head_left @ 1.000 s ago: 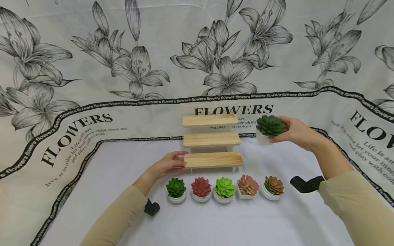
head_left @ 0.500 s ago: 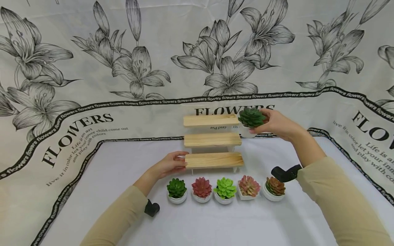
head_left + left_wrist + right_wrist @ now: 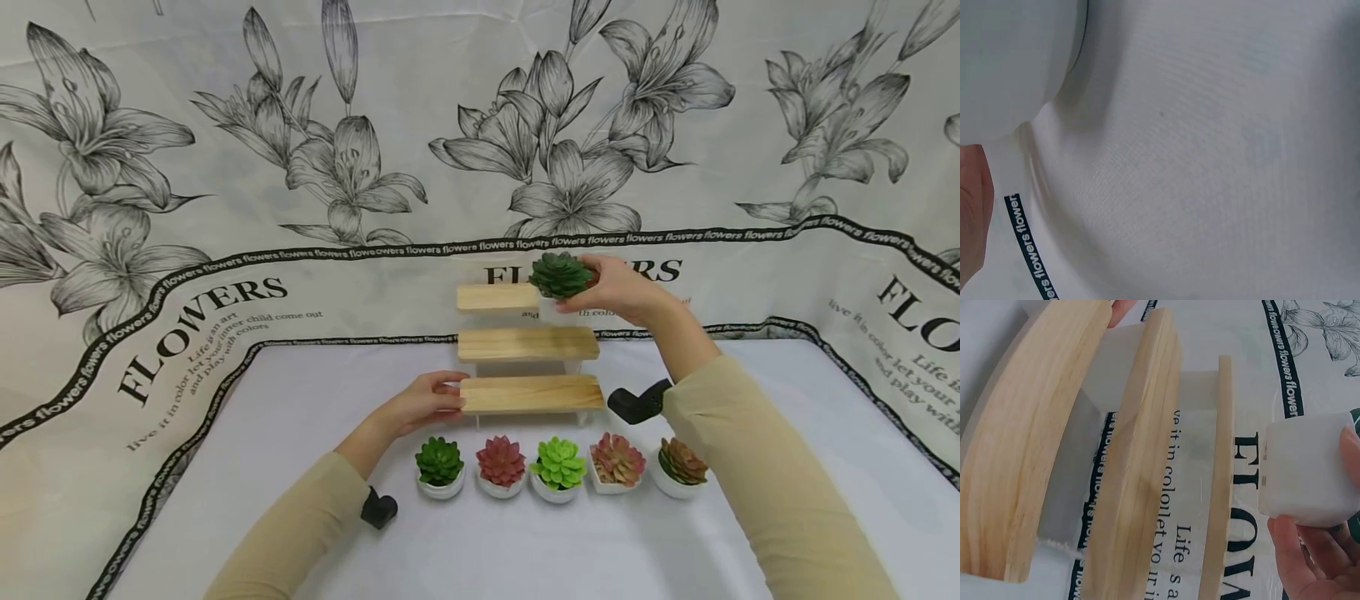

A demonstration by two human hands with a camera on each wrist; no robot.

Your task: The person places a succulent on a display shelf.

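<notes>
Left wrist view: mostly blurred white cloth (image 3: 1210, 156); only a sliver of the left hand (image 3: 972, 212) shows at the left edge, fingers out of frame, so its hold can't be told there. Right wrist view: the white pot (image 3: 1307, 469) is cut by the right edge, plant nearly all out of frame (a dark green bit only), and the right hand (image 3: 1316, 550) is cropped. Head view: the pot's base is hidden behind the top shelf (image 3: 495, 297). Small print under "FLOWERS" is unreadable.
</notes>
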